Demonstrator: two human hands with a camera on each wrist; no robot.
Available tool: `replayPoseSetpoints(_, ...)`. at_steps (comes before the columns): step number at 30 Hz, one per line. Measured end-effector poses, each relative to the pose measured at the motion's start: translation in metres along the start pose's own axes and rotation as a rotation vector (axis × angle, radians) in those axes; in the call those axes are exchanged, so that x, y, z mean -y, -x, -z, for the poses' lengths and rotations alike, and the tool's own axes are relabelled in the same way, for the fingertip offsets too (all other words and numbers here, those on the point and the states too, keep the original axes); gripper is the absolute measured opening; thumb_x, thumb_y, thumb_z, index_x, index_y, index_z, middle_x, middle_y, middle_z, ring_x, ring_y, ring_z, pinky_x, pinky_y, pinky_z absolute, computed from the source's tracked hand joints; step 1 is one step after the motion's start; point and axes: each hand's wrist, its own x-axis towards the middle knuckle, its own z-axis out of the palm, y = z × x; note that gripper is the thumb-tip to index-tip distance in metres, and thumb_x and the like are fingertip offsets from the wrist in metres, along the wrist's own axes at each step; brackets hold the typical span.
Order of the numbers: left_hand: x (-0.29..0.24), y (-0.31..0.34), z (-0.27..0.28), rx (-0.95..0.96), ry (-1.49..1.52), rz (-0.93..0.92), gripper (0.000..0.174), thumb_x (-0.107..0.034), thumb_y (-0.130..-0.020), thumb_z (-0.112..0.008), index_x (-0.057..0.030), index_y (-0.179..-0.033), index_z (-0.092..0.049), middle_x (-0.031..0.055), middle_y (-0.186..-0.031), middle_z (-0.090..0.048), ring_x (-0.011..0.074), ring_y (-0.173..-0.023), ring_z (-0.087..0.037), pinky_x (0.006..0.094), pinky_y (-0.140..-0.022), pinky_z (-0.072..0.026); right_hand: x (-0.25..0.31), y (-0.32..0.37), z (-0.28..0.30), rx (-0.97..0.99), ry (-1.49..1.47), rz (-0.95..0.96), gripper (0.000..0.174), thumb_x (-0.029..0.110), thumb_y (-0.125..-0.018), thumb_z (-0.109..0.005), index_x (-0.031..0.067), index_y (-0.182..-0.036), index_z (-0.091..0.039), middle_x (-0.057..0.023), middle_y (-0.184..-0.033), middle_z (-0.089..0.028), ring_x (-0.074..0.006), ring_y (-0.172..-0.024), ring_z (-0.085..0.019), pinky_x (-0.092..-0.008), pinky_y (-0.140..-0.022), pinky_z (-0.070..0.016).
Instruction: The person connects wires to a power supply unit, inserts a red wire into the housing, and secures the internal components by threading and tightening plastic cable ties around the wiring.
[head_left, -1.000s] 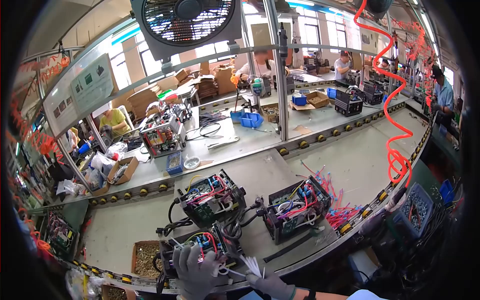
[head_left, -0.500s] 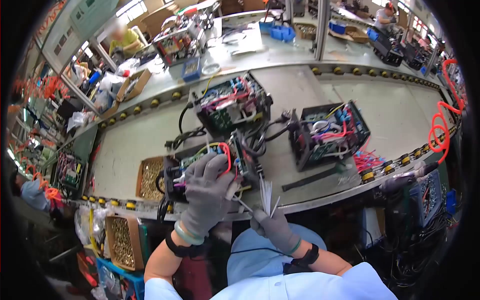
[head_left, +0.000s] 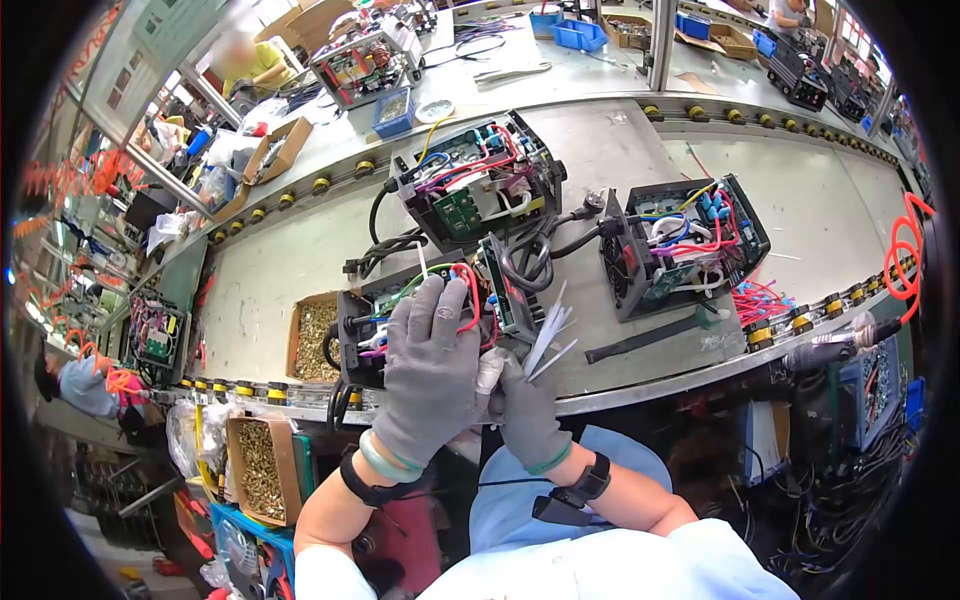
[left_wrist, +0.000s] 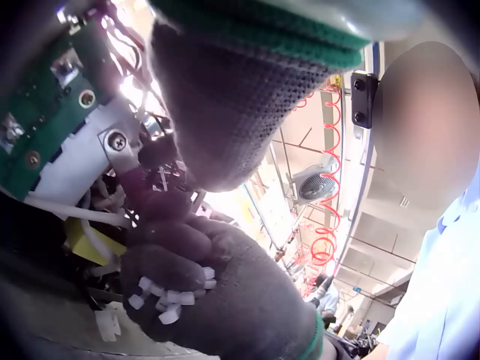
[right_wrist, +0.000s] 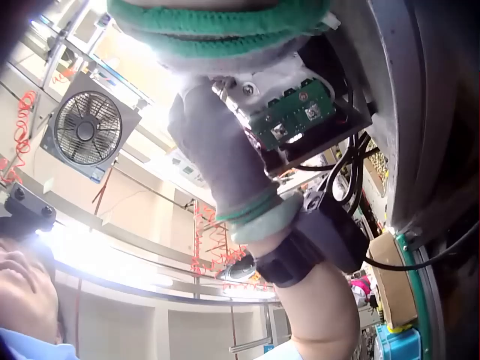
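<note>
My left hand, in a grey glove, lies over an opened black electronics unit at the near edge of the bench. Its fingers stretch across the unit's wiring, and its whitish thumb tip points toward the other hand. A white cable tie stands up just beyond those fingers. My gloved right hand grips a bundle of white cable ties close to the unit's right side. The left wrist view shows the ties' square heads poking out of the curled right fingers. My left hand hides much of the unit.
Two more opened units stand behind and to the right, with black power cords between. A box of small metal parts lies left. Pink wires, a black strip and a powered driver are rightward.
The head view has tipped down, showing more of my forearms. My right hand has come up against the left thumb, still holding the cable ties; the left hand stays over the near unit.
</note>
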Motion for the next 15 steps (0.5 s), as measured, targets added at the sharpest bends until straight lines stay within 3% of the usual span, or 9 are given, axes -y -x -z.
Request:
replayPoseSetpoints(2, -0.003, -0.001, -0.002, -0.003, -0.044, 0.026, 0.022, -0.017, -0.075, -0.073, -0.0034, -0.091, -0.071, 0.0153, -0.129, -0.057, 0.0389, -0.125, -0.050, 0.0511, -0.106, -0.0356, 0.005, 0.002, 0.000, 0.034, 0.003, 0.020, 0.013, 0.016, -0.101, -0.055, 0.0078, -0.108, -0.062, 0.0032, -0.074, -0.058, -0.0034, -0.054, -0.050, -0.0204, -0.045, -0.0372)
replayPoseSetpoints(4, -0.003, 0.002, -0.008, -0.087, 0.118, 0.094, 0.023, -0.020, -0.078, -0.071, -0.0044, -0.094, -0.071, 0.0141, -0.128, -0.057, 0.0381, -0.128, -0.047, 0.0542, -0.110, -0.0306, 0.011, 0.000, -0.001, 0.038, 0.028, 0.035, 0.013, 0.016, -0.100, -0.056, 0.0075, -0.107, -0.062, 0.0027, -0.074, -0.059, -0.0035, -0.054, -0.050, -0.0202, -0.045, -0.0373)
replayPoseSetpoints(8, -0.008, 0.016, -0.013, -0.142, 0.093, 0.059, 0.022, -0.023, -0.083, -0.065, -0.0072, -0.097, -0.071, 0.0120, -0.125, -0.058, 0.0345, -0.127, -0.048, 0.0564, -0.113, -0.0273, 0.021, 0.010, 0.017, 0.047, 0.185, 0.037, 0.014, 0.012, -0.098, -0.057, 0.0061, -0.107, -0.065, 0.0017, -0.074, -0.061, -0.0032, -0.054, -0.051, -0.0196, -0.046, -0.0377)
replayPoseSetpoints(10, -0.005, 0.025, -0.021, -0.241, -0.022, -0.104, 0.024, -0.027, -0.079, -0.066, -0.0119, -0.098, -0.068, 0.0055, -0.114, -0.063, 0.0258, -0.119, -0.053, 0.0585, -0.117, -0.0215, 0.024, 0.019, 0.034, 0.063, 0.200, 0.081, 0.016, 0.012, -0.097, -0.057, 0.0055, -0.108, -0.066, 0.0011, -0.075, -0.062, -0.0031, -0.054, -0.051, -0.0195, -0.046, -0.0376)
replayPoseSetpoints(11, -0.005, 0.026, -0.024, -0.238, -0.018, -0.096, 0.024, -0.027, -0.079, -0.066, -0.0119, -0.098, -0.068, 0.0055, -0.114, -0.063, 0.0258, -0.119, -0.053, 0.0585, -0.117, -0.0215, 0.026, 0.024, 0.040, 0.075, 0.206, 0.128, 0.017, 0.012, -0.097, -0.057, 0.0050, -0.109, -0.066, 0.0004, -0.076, -0.063, -0.0030, -0.054, -0.050, -0.0195, -0.046, -0.0375)
replayPoseSetpoints(12, -0.004, 0.025, -0.026, -0.180, -0.067, -0.102, 0.023, -0.027, -0.079, -0.067, -0.0127, -0.096, -0.067, 0.0033, -0.105, -0.066, 0.0237, -0.115, -0.055, 0.0596, -0.118, -0.0189, 0.031, 0.027, 0.042, 0.112, 0.235, 0.151, 0.019, 0.012, -0.096, -0.058, 0.0047, -0.111, -0.067, -0.0010, -0.077, -0.064, -0.0033, -0.053, -0.050, -0.0194, -0.046, -0.0373)
replayPoseSetpoints(13, -0.004, 0.024, -0.029, -0.122, -0.115, -0.106, 0.021, -0.027, -0.078, -0.068, -0.0135, -0.095, -0.066, 0.0010, -0.096, -0.068, 0.0215, -0.112, -0.057, 0.0607, -0.119, -0.0164, 0.038, 0.028, 0.041, 0.109, 0.241, 0.140, 0.019, 0.012, -0.096, -0.058, 0.0047, -0.111, -0.067, -0.0010, -0.077, -0.064, -0.0033, -0.053, -0.050, -0.0194, -0.046, -0.0373)
replayPoseSetpoints(14, -0.003, 0.023, -0.034, -0.180, -0.112, -0.102, 0.021, -0.026, -0.077, -0.070, -0.0130, -0.093, -0.065, -0.0014, -0.080, -0.067, 0.0205, -0.105, -0.061, 0.0582, -0.118, -0.0193, 0.046, 0.027, 0.038, 0.161, 0.231, 0.079, 0.019, 0.012, -0.095, -0.058, 0.0050, -0.111, -0.067, -0.0017, -0.077, -0.064, -0.0035, -0.053, -0.050, -0.0195, -0.046, -0.0370)
replayPoseSetpoints(15, -0.003, 0.020, -0.030, -0.176, -0.109, -0.099, 0.021, -0.026, -0.077, -0.070, -0.0130, -0.093, -0.065, -0.0014, -0.080, -0.067, 0.0205, -0.105, -0.061, 0.0582, -0.118, -0.0193, 0.053, 0.023, 0.036, 0.214, 0.217, 0.022, 0.020, 0.012, -0.095, -0.058, 0.0053, -0.111, -0.067, -0.0023, -0.076, -0.065, -0.0038, -0.054, -0.050, -0.0195, -0.046, -0.0368)
